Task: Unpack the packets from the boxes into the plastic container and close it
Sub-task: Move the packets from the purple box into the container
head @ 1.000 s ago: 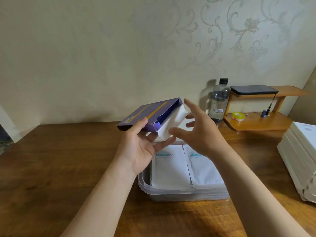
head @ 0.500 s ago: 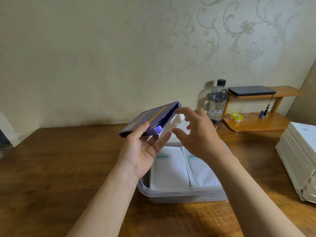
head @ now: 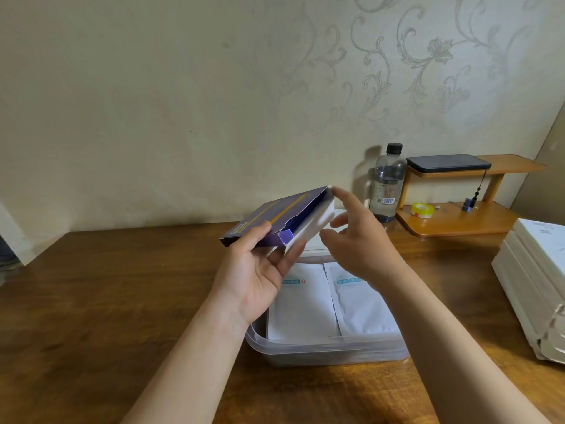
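The left grip (head: 256,276) is clenched on the near end of the purple box (head: 269,218), thumb on top and fingers beneath, holding it tilted in the air above the far left part of the plastic container (head: 305,350). The box's open side is turned toward the right grip (head: 360,243), which is released, with fingers spread, nothing in it, and the forefinger at the box's upper corner. Something white shows at the opening, flap or packet I cannot tell. The main risk is a spill: with no hand under the opening, whatever is inside could slide out in one go, strike the rim and land on the counter (head: 122,301) behind the container. A hard pull could also twist the box loose, since it is held by one end only. Two packets (head: 302,304) already lie flat side by side in the container – new ones dropped crooked over them might ride above the rim and likely keep the container from closing. A wide reach could also tip the bottle (head: 386,185) standing near behind.
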